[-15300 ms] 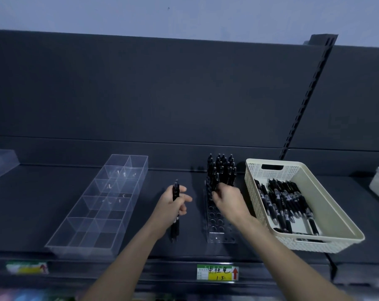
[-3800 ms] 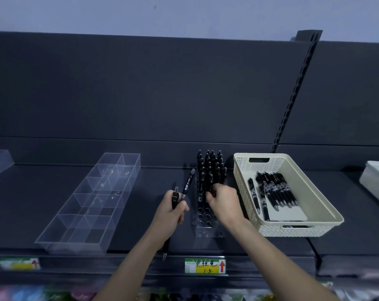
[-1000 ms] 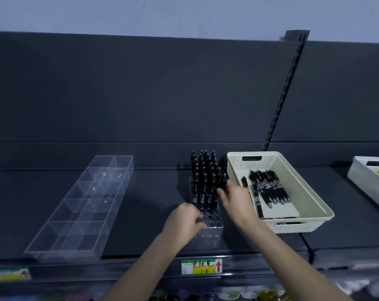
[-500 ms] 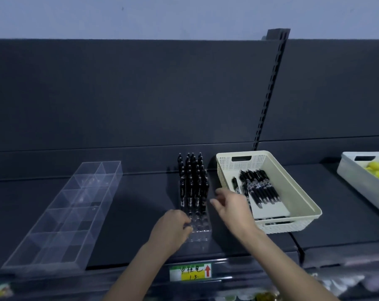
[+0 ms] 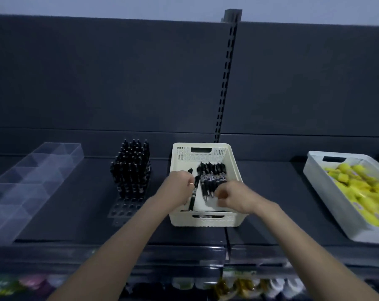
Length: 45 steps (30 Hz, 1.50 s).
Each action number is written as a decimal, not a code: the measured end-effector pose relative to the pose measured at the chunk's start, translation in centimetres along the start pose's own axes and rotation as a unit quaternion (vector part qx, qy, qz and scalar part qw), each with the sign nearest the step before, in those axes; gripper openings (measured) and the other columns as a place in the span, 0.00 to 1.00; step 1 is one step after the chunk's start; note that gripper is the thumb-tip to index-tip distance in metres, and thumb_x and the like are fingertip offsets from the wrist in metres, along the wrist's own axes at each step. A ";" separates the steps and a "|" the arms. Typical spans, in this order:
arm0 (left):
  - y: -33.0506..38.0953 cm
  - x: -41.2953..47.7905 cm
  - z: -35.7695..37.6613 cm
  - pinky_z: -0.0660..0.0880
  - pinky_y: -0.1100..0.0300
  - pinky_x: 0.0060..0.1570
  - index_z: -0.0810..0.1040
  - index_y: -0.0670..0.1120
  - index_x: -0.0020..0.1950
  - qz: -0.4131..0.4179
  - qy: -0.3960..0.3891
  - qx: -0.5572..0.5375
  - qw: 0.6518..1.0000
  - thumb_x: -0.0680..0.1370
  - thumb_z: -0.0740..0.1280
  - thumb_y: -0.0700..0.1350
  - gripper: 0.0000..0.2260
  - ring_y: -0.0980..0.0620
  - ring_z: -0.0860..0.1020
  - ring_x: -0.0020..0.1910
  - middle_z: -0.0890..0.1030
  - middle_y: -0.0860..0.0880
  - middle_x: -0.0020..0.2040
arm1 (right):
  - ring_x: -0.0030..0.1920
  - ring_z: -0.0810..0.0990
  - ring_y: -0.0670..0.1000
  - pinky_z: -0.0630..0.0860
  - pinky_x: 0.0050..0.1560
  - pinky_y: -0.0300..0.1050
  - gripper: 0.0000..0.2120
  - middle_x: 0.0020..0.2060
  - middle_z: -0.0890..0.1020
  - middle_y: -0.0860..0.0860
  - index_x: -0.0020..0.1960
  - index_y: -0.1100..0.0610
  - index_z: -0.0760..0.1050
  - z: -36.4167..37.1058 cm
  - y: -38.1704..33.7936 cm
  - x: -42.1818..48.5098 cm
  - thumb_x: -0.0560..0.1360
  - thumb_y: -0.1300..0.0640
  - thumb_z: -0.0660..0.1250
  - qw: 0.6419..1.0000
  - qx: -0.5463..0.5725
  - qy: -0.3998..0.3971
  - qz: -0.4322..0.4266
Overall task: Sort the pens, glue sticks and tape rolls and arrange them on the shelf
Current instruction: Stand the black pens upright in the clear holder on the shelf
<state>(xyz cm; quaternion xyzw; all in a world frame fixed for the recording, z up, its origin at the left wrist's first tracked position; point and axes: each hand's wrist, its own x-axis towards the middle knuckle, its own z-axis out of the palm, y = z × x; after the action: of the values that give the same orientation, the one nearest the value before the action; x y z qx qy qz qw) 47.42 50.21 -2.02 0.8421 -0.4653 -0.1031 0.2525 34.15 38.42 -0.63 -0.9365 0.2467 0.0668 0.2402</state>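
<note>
**Picking loose pens out of the basket**

Pinching, with the curled fingers of the left hand point(image 5: 180, 189), a lone black plastic pen point(image 5: 192, 193) lying lengthwise at the left side of the cream perforated plastic basket point(image 5: 206, 146). Hovering with the right hand point(image 5: 232, 197) over the near ends of the loose row of black pens point(image 5: 212, 178), fingers curled under; impossible to tell whether gripping anything. Reaching in with both forearms over the near rim. Judging this as the gathering step; next, lifting the pens clear and carrying them left to the clear plastic rack of upright black pens point(image 5: 131, 170) just beside the basket on the dark grey shelf point(image 5: 271, 192), empty holes showing in its front rows. Calling for tip-down alignment over a hole.
</note>
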 end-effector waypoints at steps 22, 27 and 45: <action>-2.0 8.2 -1.3 0.73 0.56 0.52 0.70 0.42 0.65 -0.177 0.113 -0.233 0.950 0.79 0.55 0.36 0.15 0.45 0.76 0.53 0.75 0.41 0.62 | 0.42 0.77 0.53 0.72 0.39 0.41 0.02 0.42 0.79 0.55 0.46 0.58 0.73 -2.7 1.4 5.7 0.74 0.62 0.63 0.996 -0.010 -0.079 -0.028; -0.9 8.8 1.8 0.72 0.58 0.53 0.73 0.38 0.60 -0.155 -0.078 0.030 0.984 0.78 0.59 0.39 0.12 0.43 0.75 0.58 0.76 0.41 0.60 | 0.42 0.75 0.52 0.71 0.40 0.39 0.04 0.42 0.77 0.57 0.44 0.59 0.73 -2.2 1.4 7.3 0.76 0.60 0.61 0.993 0.106 -0.009 0.042; 2.2 5.1 -0.4 0.57 0.63 0.26 0.62 0.46 0.41 -0.223 0.047 -0.408 0.884 0.79 0.54 0.40 0.07 0.54 0.60 0.26 0.63 0.49 0.33 | 0.37 0.78 0.51 0.72 0.36 0.45 0.08 0.33 0.82 0.52 0.43 0.60 0.78 -2.7 1.9 2.1 0.77 0.64 0.62 0.777 0.627 -0.032 0.045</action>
<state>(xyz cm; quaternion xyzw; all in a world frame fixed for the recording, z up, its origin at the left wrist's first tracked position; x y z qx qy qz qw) 48.73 45.11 -0.24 0.7500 -0.1692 -0.2977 0.5659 35.05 34.77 0.44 -0.5637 0.2677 -0.0622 0.7789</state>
